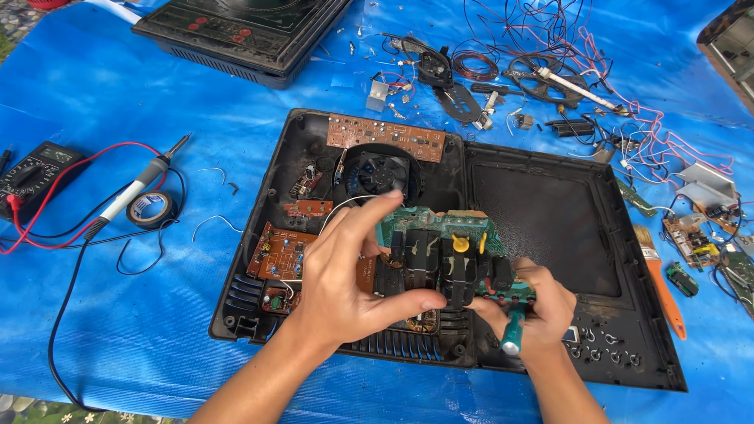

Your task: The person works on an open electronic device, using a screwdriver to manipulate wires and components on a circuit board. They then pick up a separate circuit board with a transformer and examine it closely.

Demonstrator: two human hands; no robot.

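Note:
My left hand grips a green circuit board with black blocks and yellow parts, thumb beneath and fingers over its left end. At the board's right end my right hand holds a teal-handled screwdriver, handle pointing down. Both hover over an opened black cooker housing holding a black fan, a long brown board and smaller brown boards. The housing's flat lid lies open to the right.
A blue tarp covers the ground. A multimeter with red and black leads, a soldering iron and a tape roll lie left. Another black cooker sits far back. Wires, parts and an orange-handled brush lie right.

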